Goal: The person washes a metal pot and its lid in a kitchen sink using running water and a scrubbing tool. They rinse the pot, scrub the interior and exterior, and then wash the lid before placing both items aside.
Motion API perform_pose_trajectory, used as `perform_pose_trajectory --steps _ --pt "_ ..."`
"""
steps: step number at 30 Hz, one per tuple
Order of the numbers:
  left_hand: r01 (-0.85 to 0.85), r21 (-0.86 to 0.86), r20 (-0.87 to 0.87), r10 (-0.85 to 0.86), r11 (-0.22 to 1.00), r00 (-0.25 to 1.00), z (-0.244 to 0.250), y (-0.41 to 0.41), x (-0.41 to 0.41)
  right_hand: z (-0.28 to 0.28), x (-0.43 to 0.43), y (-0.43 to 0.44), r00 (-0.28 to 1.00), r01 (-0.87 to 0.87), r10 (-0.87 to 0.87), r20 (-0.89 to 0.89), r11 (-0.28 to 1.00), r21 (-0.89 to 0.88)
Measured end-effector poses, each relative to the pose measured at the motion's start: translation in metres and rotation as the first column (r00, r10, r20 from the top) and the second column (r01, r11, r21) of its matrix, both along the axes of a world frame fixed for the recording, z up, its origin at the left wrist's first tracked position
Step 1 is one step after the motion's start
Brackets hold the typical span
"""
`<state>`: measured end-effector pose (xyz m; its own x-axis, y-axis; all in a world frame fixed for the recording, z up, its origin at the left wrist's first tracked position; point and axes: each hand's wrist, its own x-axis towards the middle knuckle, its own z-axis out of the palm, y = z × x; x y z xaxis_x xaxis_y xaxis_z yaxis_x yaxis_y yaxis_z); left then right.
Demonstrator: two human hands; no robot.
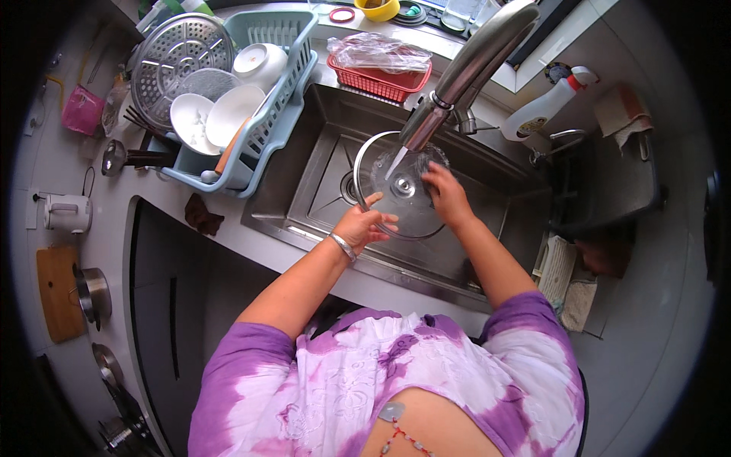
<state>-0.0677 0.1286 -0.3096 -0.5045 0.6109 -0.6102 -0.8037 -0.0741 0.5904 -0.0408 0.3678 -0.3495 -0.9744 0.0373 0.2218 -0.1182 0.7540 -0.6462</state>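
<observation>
A round clear glass pot lid point(412, 212) with a metal rim and a central metal fitting is held over the stainless steel sink point(485, 208). My left hand point(363, 226), with a silver bangle at the wrist, grips the lid's near left edge, fingers seen through the glass. On the right side of the lid, my right hand point(448, 193) lies with bent fingers against the glass. A blurred greyish patch at its fingertips may be a scrubber; I cannot tell. Water point(396, 164) runs from the metal faucet point(425, 123) onto the lid. The drain point(349, 187) shows to its left.
A blue dish rack point(274, 134) with white bowls point(260, 61) and a perforated steamer plate point(183, 63) stands left of the sink. Behind are a red basket point(380, 85) and plastic wrap. A spray bottle point(542, 108) and dark basin point(614, 171) stand right.
</observation>
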Motion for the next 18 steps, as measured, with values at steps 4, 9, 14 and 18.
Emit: perform_pose_trajectory --steps 4,9,14,18 --pt "0.063 0.032 0.042 -0.065 0.997 0.997 0.001 0.007 0.003 0.002 -0.046 -0.045 0.996 0.08 -0.084 0.005 0.925 -0.371" --pt "0.005 0.071 0.09 -0.011 0.997 0.996 -0.031 -0.01 -0.003 0.028 -0.001 -0.074 0.941 -0.222 0.315 0.12 0.846 -0.485" --pt "-0.028 -0.028 -0.019 0.027 0.999 0.999 -0.009 -0.013 -0.007 0.003 0.018 -0.011 0.986 -0.085 0.103 0.128 0.987 -0.135" --pt "0.04 -0.009 0.035 -0.04 0.999 0.999 -0.003 -0.004 -0.001 -0.01 -0.037 -0.025 0.99 0.126 -0.133 -0.038 0.979 -0.161"
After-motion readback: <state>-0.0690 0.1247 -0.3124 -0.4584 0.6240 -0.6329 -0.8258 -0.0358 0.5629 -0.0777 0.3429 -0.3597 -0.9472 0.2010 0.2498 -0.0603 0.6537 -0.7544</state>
